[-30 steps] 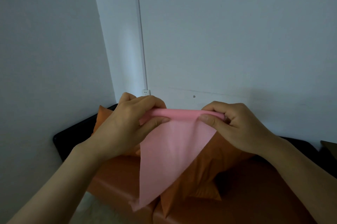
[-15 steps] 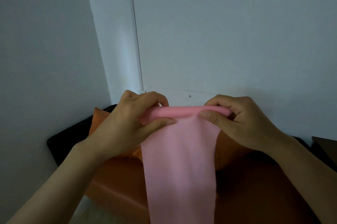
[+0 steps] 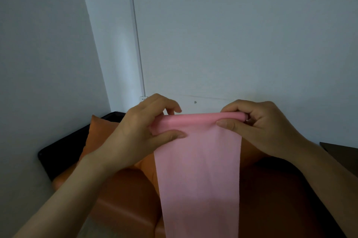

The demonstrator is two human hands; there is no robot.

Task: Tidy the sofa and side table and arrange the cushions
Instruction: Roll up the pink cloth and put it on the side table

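I hold a pink cloth (image 3: 199,175) up in front of me, its top edge rolled into a tube between both hands. My left hand (image 3: 139,135) pinches the roll's left end and my right hand (image 3: 257,127) pinches its right end. The loose part hangs straight down as a flat strip and runs out of the bottom of the frame. Behind it lies an orange sofa seat (image 3: 124,204) with a black frame (image 3: 64,150). An orange cushion (image 3: 100,135) leans in the sofa's left corner, partly hidden by my left hand.
Pale walls meet in a corner behind the sofa, with a thin white conduit (image 3: 135,32) running down to a socket (image 3: 143,98). A dark surface edge (image 3: 341,150) shows at the far right, beside the sofa.
The hanging cloth went from a slanted triangular flap to a straight, even strip. My hands moved slightly apart, and my view shifted a little to the right.
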